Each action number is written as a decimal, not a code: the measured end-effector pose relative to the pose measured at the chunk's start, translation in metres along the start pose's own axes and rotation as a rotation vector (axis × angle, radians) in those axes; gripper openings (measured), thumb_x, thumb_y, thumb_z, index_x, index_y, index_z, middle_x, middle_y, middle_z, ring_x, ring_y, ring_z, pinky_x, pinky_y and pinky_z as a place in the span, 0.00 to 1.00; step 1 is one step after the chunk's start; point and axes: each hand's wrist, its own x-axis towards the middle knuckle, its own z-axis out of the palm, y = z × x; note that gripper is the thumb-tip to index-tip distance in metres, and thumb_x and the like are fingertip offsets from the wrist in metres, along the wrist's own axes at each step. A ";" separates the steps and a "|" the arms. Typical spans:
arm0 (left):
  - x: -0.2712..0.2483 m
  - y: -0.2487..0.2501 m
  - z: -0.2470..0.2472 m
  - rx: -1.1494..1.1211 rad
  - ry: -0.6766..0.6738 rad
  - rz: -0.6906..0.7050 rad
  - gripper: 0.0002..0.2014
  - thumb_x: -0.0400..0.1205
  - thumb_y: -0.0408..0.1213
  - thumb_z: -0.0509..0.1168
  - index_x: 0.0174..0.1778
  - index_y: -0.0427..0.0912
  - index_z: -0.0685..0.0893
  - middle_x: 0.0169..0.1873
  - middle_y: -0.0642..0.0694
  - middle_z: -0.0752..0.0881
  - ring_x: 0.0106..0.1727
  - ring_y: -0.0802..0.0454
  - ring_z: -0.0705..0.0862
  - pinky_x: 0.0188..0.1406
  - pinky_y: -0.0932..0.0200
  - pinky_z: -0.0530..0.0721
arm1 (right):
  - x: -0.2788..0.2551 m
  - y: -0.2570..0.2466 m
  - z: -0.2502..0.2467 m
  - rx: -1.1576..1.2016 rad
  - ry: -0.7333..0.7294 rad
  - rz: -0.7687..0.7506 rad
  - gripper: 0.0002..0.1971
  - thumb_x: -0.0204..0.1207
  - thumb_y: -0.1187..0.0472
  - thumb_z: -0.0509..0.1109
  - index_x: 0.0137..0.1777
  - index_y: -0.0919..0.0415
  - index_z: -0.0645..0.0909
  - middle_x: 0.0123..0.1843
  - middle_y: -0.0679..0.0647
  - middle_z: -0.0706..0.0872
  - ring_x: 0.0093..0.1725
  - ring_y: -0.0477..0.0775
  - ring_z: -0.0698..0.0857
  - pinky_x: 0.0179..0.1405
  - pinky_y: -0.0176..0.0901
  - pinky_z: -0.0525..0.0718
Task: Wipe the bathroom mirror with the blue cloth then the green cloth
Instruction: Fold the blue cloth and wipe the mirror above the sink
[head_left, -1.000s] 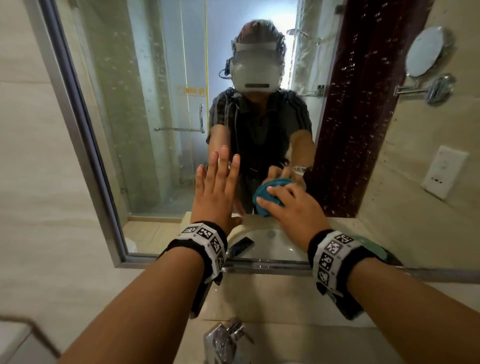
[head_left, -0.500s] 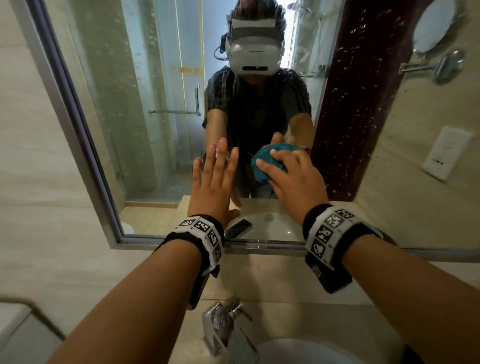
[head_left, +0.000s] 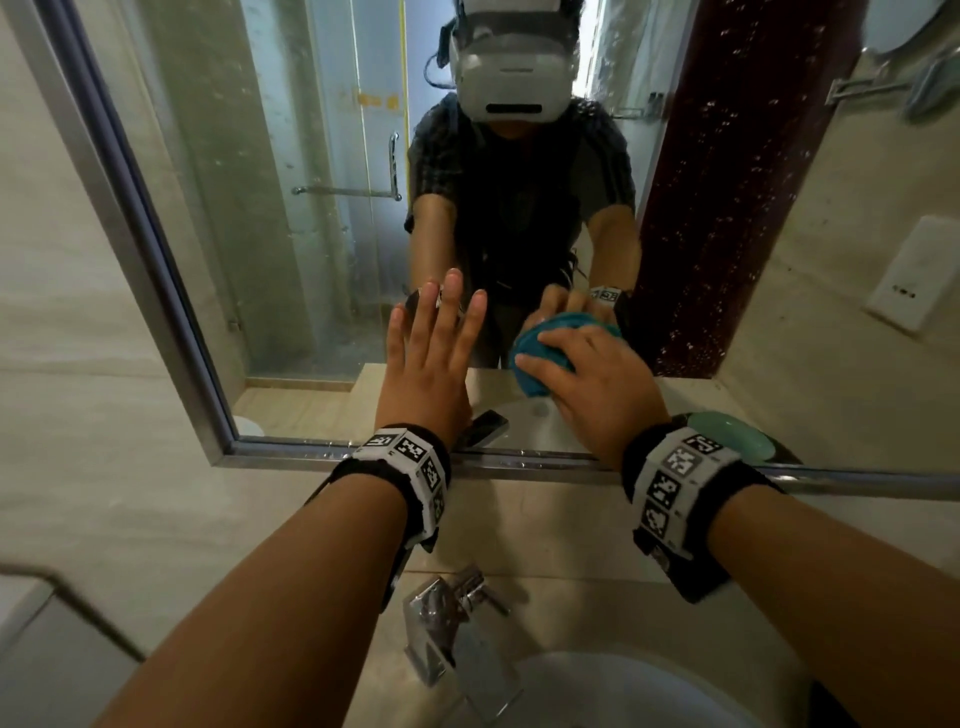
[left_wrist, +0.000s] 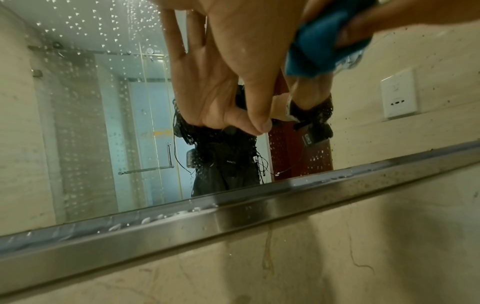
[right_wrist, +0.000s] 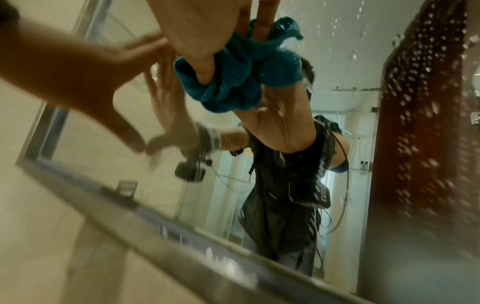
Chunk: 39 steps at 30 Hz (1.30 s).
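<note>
The wall mirror (head_left: 311, 208) is speckled with water drops. My left hand (head_left: 434, 358) lies flat on the glass with straight, spread fingers and holds nothing; the left wrist view shows this left hand (left_wrist: 233, 51) meeting its reflection. Just to its right, my right hand (head_left: 597, 379) grips a bunched blue cloth (head_left: 540, 364) and presses it against the lower glass. In the right wrist view my fingers curl into the blue cloth (right_wrist: 233, 78). A pale green thing (head_left: 732, 436), perhaps the green cloth, shows in the mirror beside my right wrist.
A steel frame (head_left: 519, 462) runs along the mirror's lower edge. Below it stand a chrome tap (head_left: 452, 623) and a white basin (head_left: 623, 691). The mirror reflects a dark phone (head_left: 485, 426) and a wall socket (head_left: 914, 280). Marble wall lies to the left.
My right hand carried the blue cloth up the glass, then back down toward the frame. My left hand stayed flat on the mirror. The head view dipped toward the basin.
</note>
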 end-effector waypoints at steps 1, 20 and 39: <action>0.000 0.000 0.001 -0.002 0.006 0.001 0.66 0.67 0.43 0.78 0.77 0.46 0.23 0.80 0.42 0.32 0.77 0.45 0.21 0.79 0.41 0.35 | 0.010 0.001 -0.005 0.012 0.051 0.042 0.29 0.56 0.64 0.84 0.61 0.57 0.84 0.59 0.62 0.83 0.54 0.64 0.79 0.45 0.61 0.85; -0.019 0.003 0.013 0.022 -0.095 -0.045 0.65 0.71 0.47 0.75 0.74 0.47 0.19 0.77 0.41 0.26 0.72 0.45 0.15 0.76 0.42 0.30 | -0.051 0.020 0.022 -0.095 -0.025 -0.042 0.30 0.61 0.66 0.82 0.65 0.55 0.82 0.62 0.62 0.82 0.53 0.64 0.83 0.50 0.57 0.84; -0.027 0.010 0.029 -0.099 -0.143 -0.100 0.66 0.72 0.54 0.72 0.67 0.49 0.11 0.74 0.42 0.23 0.72 0.43 0.15 0.77 0.37 0.32 | -0.076 -0.031 0.062 -0.025 -0.076 -0.009 0.33 0.53 0.65 0.85 0.62 0.54 0.84 0.54 0.60 0.80 0.41 0.62 0.79 0.35 0.51 0.85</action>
